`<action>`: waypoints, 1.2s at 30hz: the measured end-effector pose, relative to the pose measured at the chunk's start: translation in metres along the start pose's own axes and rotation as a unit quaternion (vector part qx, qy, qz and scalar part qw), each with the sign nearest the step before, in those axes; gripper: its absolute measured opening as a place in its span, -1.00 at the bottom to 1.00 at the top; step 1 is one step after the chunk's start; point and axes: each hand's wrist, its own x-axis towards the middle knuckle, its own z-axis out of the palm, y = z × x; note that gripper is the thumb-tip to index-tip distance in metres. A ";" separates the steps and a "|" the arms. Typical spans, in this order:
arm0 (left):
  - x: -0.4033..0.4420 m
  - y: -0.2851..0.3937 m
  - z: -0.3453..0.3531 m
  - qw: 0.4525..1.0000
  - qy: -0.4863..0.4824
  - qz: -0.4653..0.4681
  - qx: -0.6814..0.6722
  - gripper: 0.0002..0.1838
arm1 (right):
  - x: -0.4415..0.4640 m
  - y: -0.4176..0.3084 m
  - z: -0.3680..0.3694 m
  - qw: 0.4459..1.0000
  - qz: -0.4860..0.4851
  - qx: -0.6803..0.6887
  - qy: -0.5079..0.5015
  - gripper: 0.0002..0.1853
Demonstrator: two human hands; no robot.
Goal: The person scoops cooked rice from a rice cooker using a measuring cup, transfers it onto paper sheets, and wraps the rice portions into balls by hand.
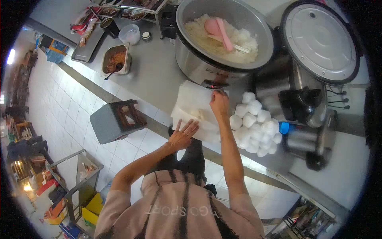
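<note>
My left hand (183, 134) lies with its fingers spread on the near edge of a stack of white paper sheets (187, 97). At the paper's right side my right hand (219, 104) is closed, its fingers curled in; what they hold, if anything, is hidden. A small pale lump (197, 114) sits on or under the sheet between both hands; I cannot tell which. Right of the paper is a pile of rounded white bundles (256, 125). Behind stands a large rice cooker (199, 65) full of cooked rice (197, 30), with a pink scoop (223, 34) lying on top.
The cooker's round lid (320, 42) stands raised at the right, above a dark metal pot (278, 79). A steel pan of reddish food (116, 59) with a spoon is at the counter's left. A grey stool (113, 123) and a metal cart (75, 179) stand on the floor.
</note>
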 end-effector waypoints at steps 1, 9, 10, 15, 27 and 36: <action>0.000 -0.001 0.000 1.000 -0.002 0.004 0.004 -0.13 | -0.002 0.005 0.012 0.998 0.003 -0.038 0.049 -0.68; -0.001 0.000 0.001 1.000 0.009 0.002 -0.019 -0.12 | -0.005 0.023 0.067 0.999 0.010 0.018 0.040 -0.54; -0.001 0.001 0.001 1.000 0.012 0.002 -0.006 -0.11 | -0.004 0.017 0.062 0.995 0.008 -0.006 0.096 -0.55; -0.002 0.001 -0.001 1.000 0.025 -0.001 -0.005 -0.09 | 0.007 0.024 0.065 0.995 0.022 0.057 0.083 -0.59; -0.001 0.001 -0.001 1.000 0.005 0.000 0.016 -0.11 | -0.003 0.004 0.034 0.986 -0.040 -0.001 0.160 -0.74; 0.000 0.000 0.004 0.999 0.024 -0.002 0.035 -0.11 | -0.060 -0.042 -0.021 0.973 -0.215 0.081 0.001 -0.92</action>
